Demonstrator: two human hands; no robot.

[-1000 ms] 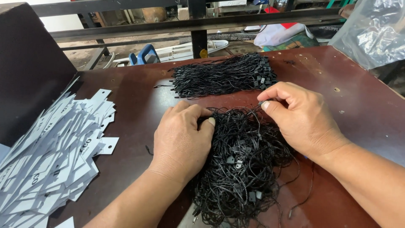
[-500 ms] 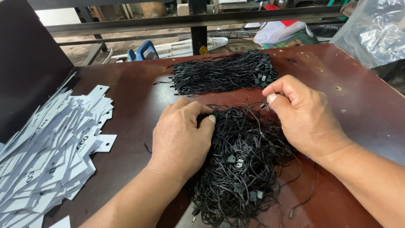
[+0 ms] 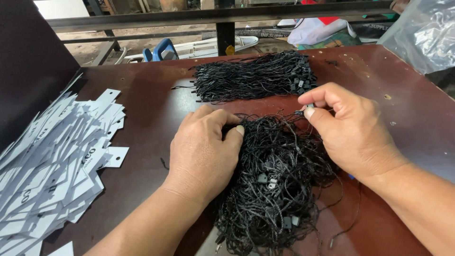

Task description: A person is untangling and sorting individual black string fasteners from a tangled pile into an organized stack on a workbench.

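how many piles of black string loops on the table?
2: a tidy bundle at the far side, and a tangled pile under the left hand and right hand.

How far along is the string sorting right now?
Done: a straightened bundle of black strings lies at the back. In hand: the right hand pinches one string's end while the left hand presses the tangled pile. Left: most of that pile, plus the white tags.

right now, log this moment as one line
left hand: flat on tangled cords | right hand: pinching one cord end at the heap's top edge | neat cord bundle behind | white tags left | brown table
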